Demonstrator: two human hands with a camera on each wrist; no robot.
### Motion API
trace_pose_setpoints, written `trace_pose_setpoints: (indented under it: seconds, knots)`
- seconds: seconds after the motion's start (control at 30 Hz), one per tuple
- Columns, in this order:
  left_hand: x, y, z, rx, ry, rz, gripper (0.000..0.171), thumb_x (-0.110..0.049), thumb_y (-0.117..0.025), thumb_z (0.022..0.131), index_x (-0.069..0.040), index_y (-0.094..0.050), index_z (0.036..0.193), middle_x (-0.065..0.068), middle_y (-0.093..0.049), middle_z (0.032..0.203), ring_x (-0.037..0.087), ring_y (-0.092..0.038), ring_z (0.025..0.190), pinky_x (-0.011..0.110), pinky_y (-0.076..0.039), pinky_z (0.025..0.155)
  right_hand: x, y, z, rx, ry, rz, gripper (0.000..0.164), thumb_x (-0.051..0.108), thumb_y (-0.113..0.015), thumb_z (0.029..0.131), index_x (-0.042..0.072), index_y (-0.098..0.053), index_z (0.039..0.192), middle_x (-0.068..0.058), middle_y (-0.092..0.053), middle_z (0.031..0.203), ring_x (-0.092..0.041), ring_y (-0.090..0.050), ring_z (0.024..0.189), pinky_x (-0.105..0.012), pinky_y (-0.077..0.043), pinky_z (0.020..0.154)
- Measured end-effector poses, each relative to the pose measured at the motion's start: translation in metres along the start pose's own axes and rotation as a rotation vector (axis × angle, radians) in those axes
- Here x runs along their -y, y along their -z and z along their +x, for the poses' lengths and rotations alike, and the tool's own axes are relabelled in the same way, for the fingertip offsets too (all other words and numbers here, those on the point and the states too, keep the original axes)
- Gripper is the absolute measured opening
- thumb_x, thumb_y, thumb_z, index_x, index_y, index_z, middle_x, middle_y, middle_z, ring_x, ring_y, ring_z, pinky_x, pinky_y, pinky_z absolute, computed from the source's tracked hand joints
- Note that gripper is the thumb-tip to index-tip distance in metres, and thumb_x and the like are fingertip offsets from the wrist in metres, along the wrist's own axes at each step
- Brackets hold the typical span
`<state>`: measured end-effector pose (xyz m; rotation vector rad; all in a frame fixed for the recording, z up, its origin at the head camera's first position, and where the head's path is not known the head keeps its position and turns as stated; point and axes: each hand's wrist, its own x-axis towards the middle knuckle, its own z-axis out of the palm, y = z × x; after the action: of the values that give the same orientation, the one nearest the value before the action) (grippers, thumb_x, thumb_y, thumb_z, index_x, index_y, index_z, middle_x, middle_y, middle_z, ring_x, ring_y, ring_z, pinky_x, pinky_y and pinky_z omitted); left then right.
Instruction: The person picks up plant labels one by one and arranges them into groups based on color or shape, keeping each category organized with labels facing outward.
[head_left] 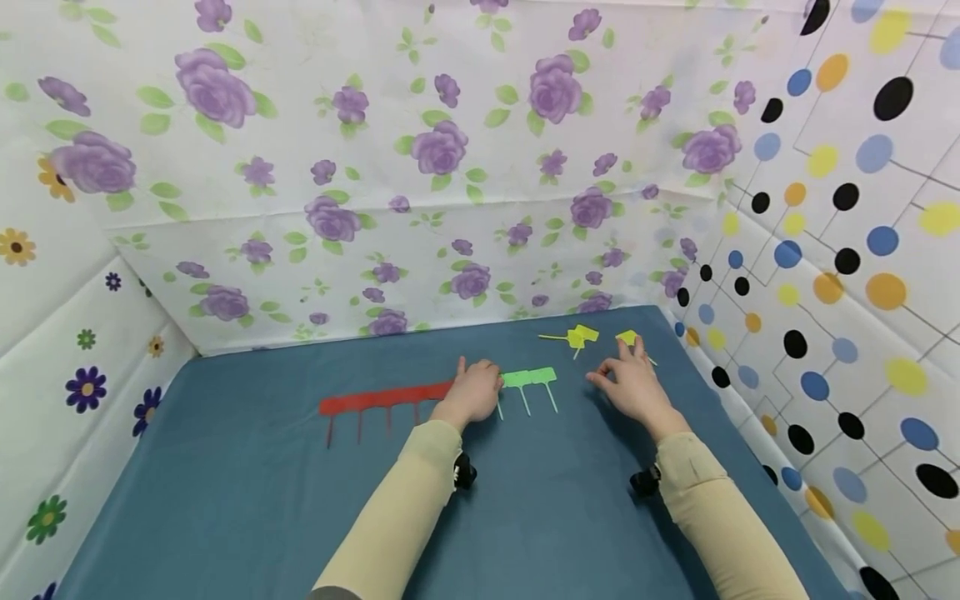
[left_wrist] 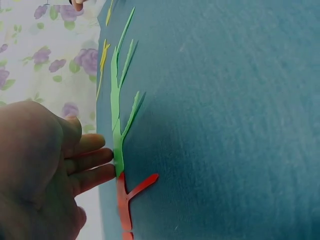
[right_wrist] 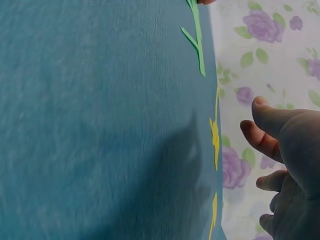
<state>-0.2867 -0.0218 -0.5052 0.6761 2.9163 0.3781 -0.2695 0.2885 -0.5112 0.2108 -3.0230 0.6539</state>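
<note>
A row of red T-shaped plant labels (head_left: pixel 386 397) lies edge to edge on the table, their thin stems toward the person. Green plant labels (head_left: pixel 529 377) continue the row on the right. My left hand (head_left: pixel 472 392) is over the place where red meets green, its fingertips right at the green edge in the left wrist view. My right hand (head_left: pixel 636 387) hovers above the table by the yellow labels, thumb and fingers apart and nothing between them. Some yellow plant labels (head_left: pixel 577 337) overlap in a small pile; another yellow label (head_left: pixel 626 337) is partly hidden behind the right fingers.
A blue cloth (head_left: pixel 255 483) covers the table. Behind it stands a wall of purple-flowered fabric (head_left: pixel 442 150). Dotted fabric (head_left: pixel 847 267) borders the right side and daisy-patterned fabric (head_left: pixel 86 387) the left.
</note>
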Motion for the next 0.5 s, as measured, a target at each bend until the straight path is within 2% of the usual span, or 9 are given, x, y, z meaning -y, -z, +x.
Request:
trace_pose_setpoints:
  seconds: [0.23,0.4,0.5]
  knots:
    - [-0.009,-0.002,0.003,-0.051,0.023,-0.016,0.043,-0.030,-0.046,0.107,-0.005,-0.053,0.142,0.011,-0.049,0.145,0.028,-0.045,0.136,0.058,-0.012,0.119,-0.009,0.005,-0.006,-0.017,-0.001,0.010,0.032,0.048,-0.062,0.097,0.018,-0.072,0.096,-0.031,-0.015,0.160,-0.046,0.015,0.147,-0.071,-0.007,0.112]
    - [-0.027,-0.005,0.006,-0.111,-0.009,-0.013,0.048,-0.029,-0.051,0.106,-0.003,-0.048,0.146,0.012,-0.044,0.150,0.026,-0.039,0.141,0.054,-0.017,0.120,-0.017,0.008,-0.011,-0.024,-0.013,0.005,0.031,0.048,-0.062,0.097,0.018,-0.072,0.097,-0.030,-0.014,0.160,-0.045,0.016,0.147,-0.069,-0.007,0.114]
    - [-0.041,-0.010,0.008,-0.119,-0.034,0.015,0.050,-0.028,-0.051,0.105,-0.003,-0.046,0.148,0.011,-0.044,0.151,0.025,-0.036,0.143,0.052,-0.018,0.120,-0.021,0.009,-0.013,-0.016,-0.022,0.011,0.032,0.048,-0.062,0.097,0.018,-0.072,0.099,-0.030,-0.013,0.161,-0.043,0.018,0.147,-0.070,-0.006,0.114]
